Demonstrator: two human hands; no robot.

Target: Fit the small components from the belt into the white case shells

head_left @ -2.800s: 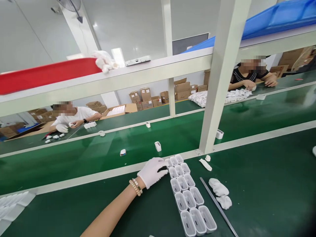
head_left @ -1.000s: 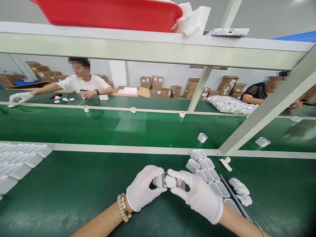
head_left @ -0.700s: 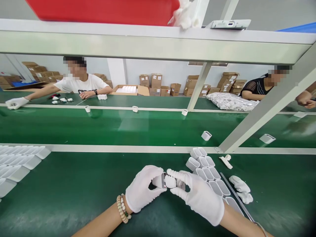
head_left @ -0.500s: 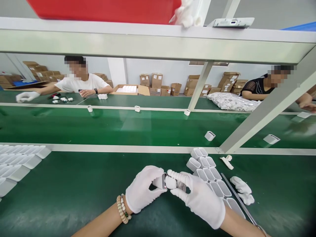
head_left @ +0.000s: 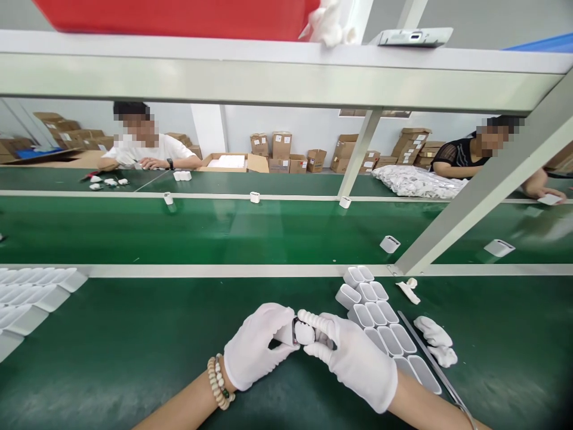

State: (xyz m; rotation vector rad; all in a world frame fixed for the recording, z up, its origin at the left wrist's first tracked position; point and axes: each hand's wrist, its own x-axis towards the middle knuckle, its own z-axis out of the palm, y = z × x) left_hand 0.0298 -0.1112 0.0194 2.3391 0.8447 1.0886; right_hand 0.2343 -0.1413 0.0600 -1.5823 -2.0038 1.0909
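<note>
Both my hands wear white gloves and meet above the green bench. My left hand (head_left: pixel 257 346) is closed round a small white case (head_left: pixel 290 332) with a dark face. My right hand (head_left: pixel 349 355) pinches a small white part (head_left: pixel 305 334) against that case. Just right of my hands, several open white cases (head_left: pixel 380 316) lie in rows on the bench. A thin metal strip (head_left: pixel 425 355) lies beside them.
Crumpled white finger covers (head_left: pixel 434 340) lie right of the rows. More white cases (head_left: pixel 31 292) sit at the far left. Single cases (head_left: pixel 390 243) ride the green conveyor beyond a grey rail. A slanted frame post (head_left: pixel 470 203) crosses at right. Two other people work opposite.
My left hand has come back from the rows holding a case, and my right hand has joined it. Over the last second the hands barely move; cases on the conveyor have drifted right.
</note>
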